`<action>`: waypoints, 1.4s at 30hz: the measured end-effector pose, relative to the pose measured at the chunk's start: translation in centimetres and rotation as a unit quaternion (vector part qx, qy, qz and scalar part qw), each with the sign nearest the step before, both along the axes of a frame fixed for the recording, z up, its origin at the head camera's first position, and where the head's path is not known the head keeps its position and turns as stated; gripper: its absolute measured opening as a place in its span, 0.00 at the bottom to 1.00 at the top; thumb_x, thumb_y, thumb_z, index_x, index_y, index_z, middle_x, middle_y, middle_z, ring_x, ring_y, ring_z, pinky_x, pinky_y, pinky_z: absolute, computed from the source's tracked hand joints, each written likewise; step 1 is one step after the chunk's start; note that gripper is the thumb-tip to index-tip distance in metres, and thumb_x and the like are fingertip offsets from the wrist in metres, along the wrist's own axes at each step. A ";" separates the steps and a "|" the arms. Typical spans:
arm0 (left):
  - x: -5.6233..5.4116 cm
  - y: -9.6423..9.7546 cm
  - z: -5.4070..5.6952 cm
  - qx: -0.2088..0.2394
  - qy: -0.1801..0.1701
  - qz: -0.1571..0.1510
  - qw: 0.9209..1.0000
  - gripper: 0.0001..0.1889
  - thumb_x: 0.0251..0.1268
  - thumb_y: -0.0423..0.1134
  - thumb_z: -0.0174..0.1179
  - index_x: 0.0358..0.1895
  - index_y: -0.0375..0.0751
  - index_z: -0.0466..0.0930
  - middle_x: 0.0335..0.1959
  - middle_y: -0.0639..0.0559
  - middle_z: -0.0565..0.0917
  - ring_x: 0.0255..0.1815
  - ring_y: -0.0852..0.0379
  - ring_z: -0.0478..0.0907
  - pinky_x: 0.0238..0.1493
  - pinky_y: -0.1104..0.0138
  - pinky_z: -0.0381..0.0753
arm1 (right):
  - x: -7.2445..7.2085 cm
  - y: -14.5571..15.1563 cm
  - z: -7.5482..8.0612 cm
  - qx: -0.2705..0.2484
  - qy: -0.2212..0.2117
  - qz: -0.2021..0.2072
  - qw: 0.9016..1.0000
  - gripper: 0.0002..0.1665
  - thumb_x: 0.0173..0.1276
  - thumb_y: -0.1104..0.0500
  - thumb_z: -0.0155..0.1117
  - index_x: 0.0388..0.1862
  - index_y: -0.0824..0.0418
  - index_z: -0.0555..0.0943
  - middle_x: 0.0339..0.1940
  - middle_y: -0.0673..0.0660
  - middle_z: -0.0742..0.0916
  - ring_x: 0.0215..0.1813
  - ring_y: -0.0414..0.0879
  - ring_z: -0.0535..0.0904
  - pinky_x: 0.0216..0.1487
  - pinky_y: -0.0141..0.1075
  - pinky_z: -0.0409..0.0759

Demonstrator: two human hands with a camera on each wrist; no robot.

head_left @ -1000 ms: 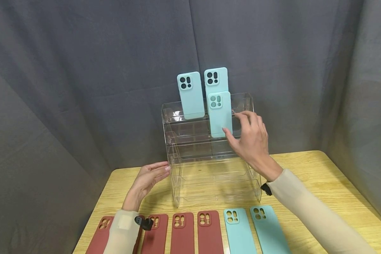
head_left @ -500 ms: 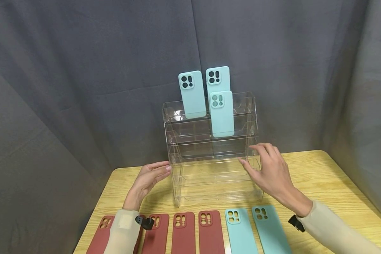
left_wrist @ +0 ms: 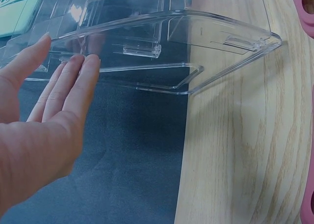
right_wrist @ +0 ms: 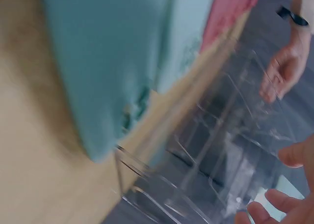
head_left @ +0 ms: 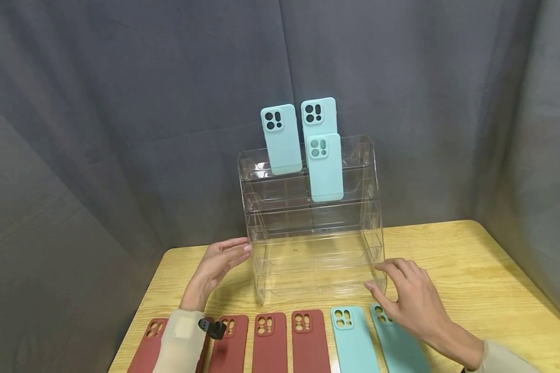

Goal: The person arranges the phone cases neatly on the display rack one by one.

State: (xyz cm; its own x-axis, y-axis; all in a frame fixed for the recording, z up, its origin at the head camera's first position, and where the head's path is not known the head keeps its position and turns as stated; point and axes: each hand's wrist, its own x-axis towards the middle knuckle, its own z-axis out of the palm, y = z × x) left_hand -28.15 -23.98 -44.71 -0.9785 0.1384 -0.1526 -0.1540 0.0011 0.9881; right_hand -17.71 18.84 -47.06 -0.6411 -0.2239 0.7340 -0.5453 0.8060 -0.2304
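Phone cases [head_left: 325, 173] stand in the clear rack [head_left: 308, 233], head view; the right hand [head_left: 413, 298], thumb and fingers apart, is near the rightmost case [head_left: 401, 348] on the counter [head_left: 494, 274]. Left wrist view: left hand [left_wrist: 51, 126], fingers straight, at the rack's side; right wrist view: that case, blurred.

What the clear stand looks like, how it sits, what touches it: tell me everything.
The clear stand is colourless, apparently hard plastic, with shiny edges, side panels and several tiers stepping down toward the front. It stands upright on the wooden table. Two light blue phone cases lean in its top tier; a third case sits one tier below. The left hand seems to touch its left side. The right hand is near its lower right corner; contact there is unclear.
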 end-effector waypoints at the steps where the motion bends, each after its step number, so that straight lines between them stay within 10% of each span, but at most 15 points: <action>1: 0.0 0.0 0.0 0.000 0.000 0.000 1.000 0.27 0.75 0.30 0.64 0.73 0.28 0.72 0.74 0.33 0.74 0.62 0.54 0.86 0.67 0.64 0.85 | 0.2 0.1 -0.5 0.007 -0.003 -0.001 1.000 0.22 0.54 0.54 0.83 0.47 0.58 0.87 0.44 0.58 0.89 0.46 0.56 0.84 0.37 0.50 0.81; 22: 0.2 0.0 -0.1 -0.005 -0.005 0.009 1.000 0.27 0.74 0.32 0.65 0.72 0.28 0.73 0.73 0.33 0.75 0.57 0.58 0.88 0.65 0.65 0.86 | 3.5 0.1 -6.8 0.126 -0.186 -0.042 0.974 0.26 0.62 0.42 0.80 0.52 0.55 0.85 0.52 0.60 0.86 0.54 0.62 0.84 0.47 0.63 0.86; 42: 0.0 0.0 0.1 0.005 -0.005 0.007 1.000 0.26 0.74 0.31 0.65 0.72 0.28 0.73 0.70 0.34 0.78 0.57 0.56 0.88 0.65 0.64 0.86 | 3.0 0.6 -7.7 0.127 -0.270 -0.051 0.953 0.37 0.66 0.37 0.74 0.65 0.59 0.82 0.62 0.69 0.84 0.59 0.74 0.82 0.48 0.70 0.85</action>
